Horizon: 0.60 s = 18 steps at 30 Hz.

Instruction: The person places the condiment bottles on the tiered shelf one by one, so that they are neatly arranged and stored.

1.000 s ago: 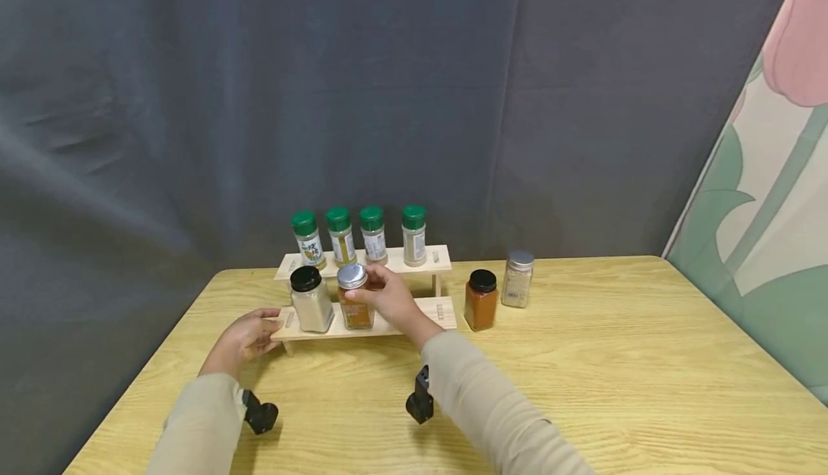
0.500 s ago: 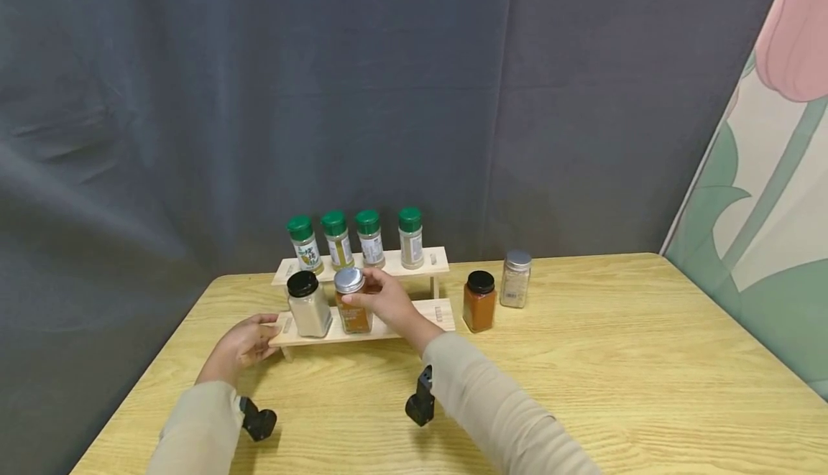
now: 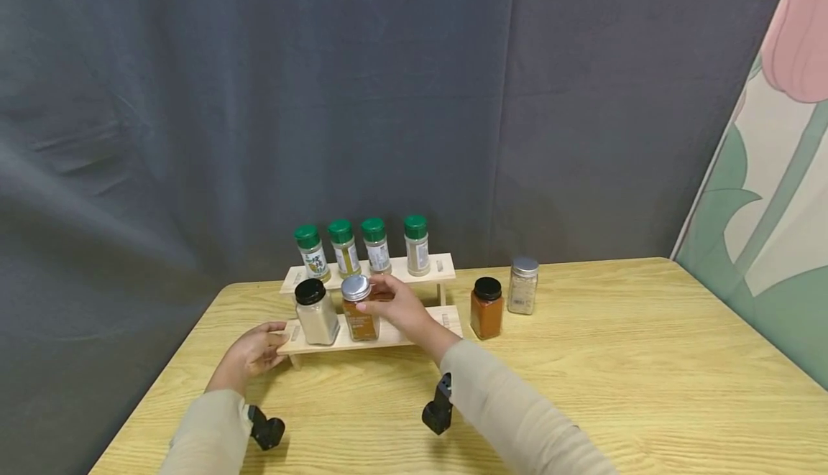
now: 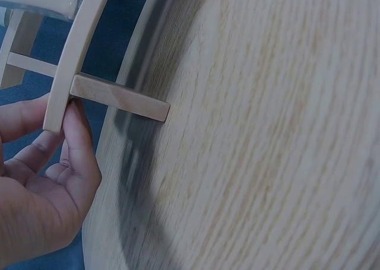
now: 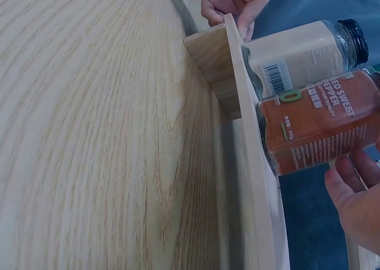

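Observation:
My right hand (image 3: 404, 311) holds a square glass jar of orange-red sweet pepper (image 3: 361, 322) with a silver lid. Its thumb and fingers are at the jar's side, just under the lid. In the right wrist view the jar's base (image 5: 272, 140) meets the lower shelf board. Close to its left stands a black-lidded jar of cream-coloured powder (image 3: 318, 323). My left hand (image 3: 254, 351) pinches the left end of the two-step wooden spice rack (image 3: 420, 320); in the left wrist view the thumb and fingers (image 4: 80, 154) grip the shelf board (image 4: 71, 68) from both sides.
On the rack's upper shelf is a row of several green-capped shakers (image 3: 345, 251). Right of the rack, a black-lidded jar of red-orange powder (image 3: 486, 310) and a silver-lidded pale jar (image 3: 522, 288) stand on the wooden table (image 3: 614, 360). A dark curtain (image 3: 388, 101) hangs behind.
The head view has shifted slightly. Both hands keep their holds, and the sweet pepper jar stays at about the same spot on the lower shelf.

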Each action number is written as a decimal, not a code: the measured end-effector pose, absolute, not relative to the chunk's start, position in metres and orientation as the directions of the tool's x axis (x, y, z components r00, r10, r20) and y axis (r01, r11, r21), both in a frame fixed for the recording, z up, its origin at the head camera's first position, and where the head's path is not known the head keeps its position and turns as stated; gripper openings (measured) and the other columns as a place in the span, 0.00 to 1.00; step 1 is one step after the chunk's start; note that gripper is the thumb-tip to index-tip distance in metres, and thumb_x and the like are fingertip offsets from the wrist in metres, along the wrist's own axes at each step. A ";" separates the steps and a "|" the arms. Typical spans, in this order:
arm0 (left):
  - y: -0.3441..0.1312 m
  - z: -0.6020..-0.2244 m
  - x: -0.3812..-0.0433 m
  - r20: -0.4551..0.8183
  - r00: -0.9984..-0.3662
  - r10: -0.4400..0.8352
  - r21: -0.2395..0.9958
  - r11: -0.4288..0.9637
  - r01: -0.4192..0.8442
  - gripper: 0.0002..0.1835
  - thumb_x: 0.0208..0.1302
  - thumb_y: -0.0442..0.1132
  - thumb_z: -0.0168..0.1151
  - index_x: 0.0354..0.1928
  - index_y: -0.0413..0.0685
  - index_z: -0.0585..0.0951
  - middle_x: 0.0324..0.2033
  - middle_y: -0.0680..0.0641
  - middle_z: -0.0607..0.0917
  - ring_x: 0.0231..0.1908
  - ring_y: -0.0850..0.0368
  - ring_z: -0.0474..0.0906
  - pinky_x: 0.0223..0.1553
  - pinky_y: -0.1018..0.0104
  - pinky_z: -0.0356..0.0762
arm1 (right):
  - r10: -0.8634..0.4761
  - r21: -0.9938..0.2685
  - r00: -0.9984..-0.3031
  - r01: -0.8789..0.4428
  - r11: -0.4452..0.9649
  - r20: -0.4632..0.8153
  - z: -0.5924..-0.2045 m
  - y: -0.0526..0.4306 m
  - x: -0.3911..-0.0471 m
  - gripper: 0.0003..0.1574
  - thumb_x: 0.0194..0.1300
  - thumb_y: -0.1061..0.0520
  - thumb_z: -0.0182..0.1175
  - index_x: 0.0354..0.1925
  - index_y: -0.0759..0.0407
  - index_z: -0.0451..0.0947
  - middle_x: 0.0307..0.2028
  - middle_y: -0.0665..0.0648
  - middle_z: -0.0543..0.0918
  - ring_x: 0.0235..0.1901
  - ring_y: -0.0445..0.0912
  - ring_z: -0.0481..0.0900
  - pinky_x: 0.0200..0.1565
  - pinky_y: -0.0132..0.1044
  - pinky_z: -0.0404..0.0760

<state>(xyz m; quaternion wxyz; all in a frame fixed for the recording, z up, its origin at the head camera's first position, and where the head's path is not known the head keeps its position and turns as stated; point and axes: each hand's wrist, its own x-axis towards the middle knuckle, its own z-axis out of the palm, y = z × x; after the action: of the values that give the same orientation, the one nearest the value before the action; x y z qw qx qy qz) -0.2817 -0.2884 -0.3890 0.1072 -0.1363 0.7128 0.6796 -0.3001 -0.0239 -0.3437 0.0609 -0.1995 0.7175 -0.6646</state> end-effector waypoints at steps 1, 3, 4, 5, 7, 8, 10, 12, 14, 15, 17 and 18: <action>-0.289 -0.389 -0.282 -0.341 -0.939 -0.049 0.939 0.039 -0.343 0.25 0.60 0.28 0.46 0.58 0.30 0.52 0.24 0.49 0.74 0.21 0.62 0.73 0.24 0.73 0.70 | -0.363 -0.976 -0.914 -0.211 0.048 0.180 -0.344 -0.023 -0.300 0.30 0.51 0.63 0.62 0.52 0.67 0.65 0.44 0.62 0.73 0.46 0.56 0.69 0.45 0.40 0.69; -0.289 -0.389 -0.282 -0.342 -0.938 -0.054 0.938 0.041 -0.344 0.25 0.60 0.28 0.47 0.58 0.30 0.53 0.25 0.49 0.75 0.22 0.62 0.73 0.24 0.72 0.70 | -0.360 -0.971 -0.912 -0.232 0.055 0.198 -0.351 -0.021 -0.304 0.30 0.50 0.62 0.62 0.52 0.66 0.66 0.44 0.61 0.73 0.46 0.55 0.70 0.46 0.39 0.69; -0.290 -0.391 -0.283 -0.342 -0.938 -0.057 0.938 0.044 -0.344 0.25 0.60 0.28 0.47 0.58 0.31 0.53 0.25 0.49 0.75 0.22 0.62 0.74 0.24 0.72 0.70 | -0.358 -0.969 -0.911 -0.240 0.061 0.203 -0.351 -0.019 -0.304 0.29 0.50 0.62 0.62 0.52 0.66 0.66 0.45 0.61 0.73 0.46 0.55 0.70 0.46 0.39 0.69; -0.291 -0.393 -0.285 -0.339 -0.939 -0.058 0.939 0.047 -0.342 0.25 0.60 0.28 0.47 0.58 0.31 0.53 0.25 0.49 0.75 0.22 0.62 0.74 0.24 0.72 0.70 | -0.356 -0.967 -0.911 -0.246 0.067 0.207 -0.350 -0.018 -0.303 0.29 0.50 0.61 0.62 0.52 0.66 0.66 0.45 0.61 0.73 0.46 0.55 0.69 0.46 0.40 0.69; -0.296 -0.399 -0.288 -0.325 -0.945 -0.038 0.944 0.043 -0.326 0.26 0.59 0.30 0.50 0.57 0.32 0.55 0.26 0.48 0.75 0.23 0.62 0.74 0.25 0.72 0.70 | -0.354 -0.967 -0.913 -0.245 0.075 0.204 -0.350 -0.015 -0.301 0.30 0.51 0.61 0.62 0.52 0.66 0.66 0.47 0.62 0.72 0.47 0.55 0.69 0.47 0.40 0.68; -0.299 -0.403 -0.291 -0.322 -0.946 -0.031 0.946 0.040 -0.323 0.26 0.59 0.30 0.51 0.57 0.33 0.56 0.27 0.47 0.75 0.23 0.61 0.74 0.25 0.71 0.70 | -0.353 -0.967 -0.914 -0.244 0.079 0.202 -0.350 -0.013 -0.300 0.30 0.51 0.61 0.62 0.52 0.66 0.66 0.47 0.62 0.72 0.47 0.55 0.69 0.47 0.40 0.68; -0.308 -0.415 -0.297 -0.299 -0.954 0.020 0.954 0.014 -0.298 0.24 0.57 0.32 0.54 0.55 0.35 0.61 0.27 0.46 0.76 0.24 0.60 0.75 0.25 0.71 0.71 | -0.351 -0.969 -0.917 -0.231 0.082 0.189 -0.349 -0.010 -0.298 0.30 0.51 0.60 0.62 0.53 0.65 0.66 0.48 0.62 0.72 0.48 0.54 0.68 0.47 0.40 0.68; -0.310 -0.418 -0.298 -0.298 -0.954 0.033 0.955 0.013 -0.297 0.24 0.57 0.33 0.55 0.55 0.35 0.61 0.28 0.45 0.76 0.25 0.59 0.75 0.26 0.70 0.71 | -0.350 -0.973 -0.920 -0.215 0.083 0.174 -0.349 -0.006 -0.297 0.31 0.51 0.59 0.63 0.53 0.65 0.66 0.48 0.61 0.71 0.48 0.54 0.68 0.47 0.40 0.68; -0.307 -0.415 -0.296 -0.308 -0.951 0.007 0.951 0.027 -0.308 0.24 0.58 0.32 0.53 0.56 0.35 0.60 0.28 0.45 0.75 0.24 0.60 0.75 0.25 0.71 0.71 | -0.354 -0.974 -0.919 -0.212 0.081 0.171 -0.348 -0.002 -0.295 0.31 0.51 0.58 0.62 0.53 0.66 0.65 0.49 0.62 0.71 0.48 0.54 0.68 0.47 0.40 0.69; -0.304 -0.411 -0.295 -0.309 -0.951 -0.003 0.951 0.034 -0.309 0.24 0.58 0.31 0.52 0.56 0.34 0.59 0.28 0.46 0.75 0.24 0.60 0.74 0.25 0.71 0.71 | -0.357 -0.975 -0.919 -0.210 0.076 0.170 -0.348 0.000 -0.295 0.31 0.52 0.58 0.62 0.53 0.66 0.65 0.49 0.63 0.71 0.48 0.54 0.68 0.46 0.40 0.69; -0.295 -0.399 -0.288 -0.326 -0.944 -0.049 0.943 0.057 -0.329 0.25 0.59 0.30 0.49 0.58 0.32 0.55 0.28 0.47 0.75 0.24 0.62 0.74 0.25 0.71 0.70 | -0.355 -0.974 -0.919 -0.211 0.077 0.171 -0.347 0.005 -0.293 0.31 0.52 0.58 0.62 0.54 0.66 0.64 0.49 0.64 0.70 0.48 0.54 0.68 0.46 0.40 0.70; -0.293 -0.396 -0.286 -0.323 -0.945 -0.050 0.944 0.056 -0.326 0.25 0.60 0.29 0.49 0.58 0.32 0.55 0.27 0.48 0.75 0.23 0.62 0.74 0.25 0.72 0.70 | -0.350 -0.974 -0.920 -0.213 0.076 0.174 -0.346 0.008 -0.293 0.31 0.52 0.59 0.61 0.53 0.67 0.64 0.49 0.64 0.70 0.48 0.55 0.69 0.45 0.40 0.70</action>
<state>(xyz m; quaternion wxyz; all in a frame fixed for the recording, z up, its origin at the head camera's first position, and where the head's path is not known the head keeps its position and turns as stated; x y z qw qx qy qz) -0.2863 -0.2931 -0.3961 0.1024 -0.1305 0.7195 0.6744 -0.2928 0.0075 -0.3460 0.0527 -0.1925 0.7317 -0.6518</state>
